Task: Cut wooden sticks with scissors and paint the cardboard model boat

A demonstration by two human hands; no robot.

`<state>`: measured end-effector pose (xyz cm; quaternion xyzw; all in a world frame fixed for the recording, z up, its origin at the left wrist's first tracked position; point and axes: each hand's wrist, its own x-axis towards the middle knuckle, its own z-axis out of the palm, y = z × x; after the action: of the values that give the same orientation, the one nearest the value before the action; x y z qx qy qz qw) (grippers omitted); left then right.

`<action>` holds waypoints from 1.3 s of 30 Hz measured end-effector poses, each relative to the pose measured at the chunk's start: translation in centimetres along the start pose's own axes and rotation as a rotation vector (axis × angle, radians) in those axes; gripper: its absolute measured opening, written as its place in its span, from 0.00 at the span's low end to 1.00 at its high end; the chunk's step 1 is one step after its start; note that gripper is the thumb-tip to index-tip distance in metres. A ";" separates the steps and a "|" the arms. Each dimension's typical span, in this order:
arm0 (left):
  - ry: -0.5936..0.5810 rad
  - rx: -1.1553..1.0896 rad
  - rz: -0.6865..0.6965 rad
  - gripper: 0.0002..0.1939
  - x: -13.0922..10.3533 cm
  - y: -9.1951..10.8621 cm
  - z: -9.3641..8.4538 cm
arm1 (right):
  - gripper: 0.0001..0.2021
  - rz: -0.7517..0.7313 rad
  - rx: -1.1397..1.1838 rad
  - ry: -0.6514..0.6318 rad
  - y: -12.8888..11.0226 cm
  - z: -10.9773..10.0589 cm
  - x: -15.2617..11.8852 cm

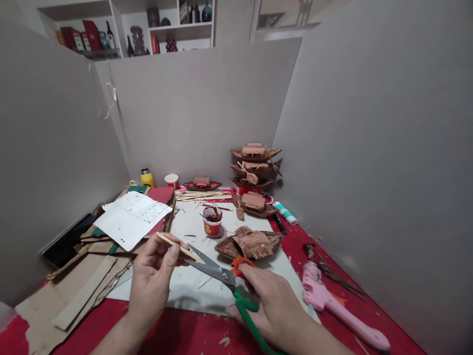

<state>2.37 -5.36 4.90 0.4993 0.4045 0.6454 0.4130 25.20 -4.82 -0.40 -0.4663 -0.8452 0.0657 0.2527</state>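
My left hand (155, 271) pinches a thin pale wooden stick (173, 243) between thumb and fingers. Its free end points right, between the parted blades of a pair of scissors (218, 272). Those scissors have one orange and one green handle, and my right hand (273, 301) grips them with fingers in the loops. Just beyond the blades sits a brown model boat (254, 244) with a curved roof and slatted pieces on it. A red and white paper cup (213, 223), smeared inside with dark brown, stands behind the stick.
More model boats (254, 153) are stacked at the back right, near another boat (254, 203). Loose sticks (203, 195) lie at the back. A pink glue gun (340, 305) rests at right. Cardboard (77, 296) and drawn paper (129, 217) cover the left side.
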 end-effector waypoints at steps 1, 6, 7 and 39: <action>0.005 0.002 -0.004 0.06 0.0 0.0 0.0 | 0.14 -0.004 -0.002 0.005 0.0 0.0 0.0; 0.029 -0.012 -0.020 0.08 0.0 -0.1 0.0 | 0.14 -0.017 -0.006 0.043 -0.2 -0.1 0.0; 0.031 -0.018 -0.025 0.08 0.0 -0.1 0.0 | 0.14 -0.019 -0.006 0.051 -0.2 -0.1 0.0; 0.057 -0.017 -0.026 0.08 0.0 -0.2 0.3 | 0.16 0.081 0.046 -0.054 -0.4 -0.4 0.2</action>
<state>2.65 -5.28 4.75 0.4721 0.4170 0.6573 0.4139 24.96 -4.94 0.13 -0.4923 -0.8305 0.1077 0.2374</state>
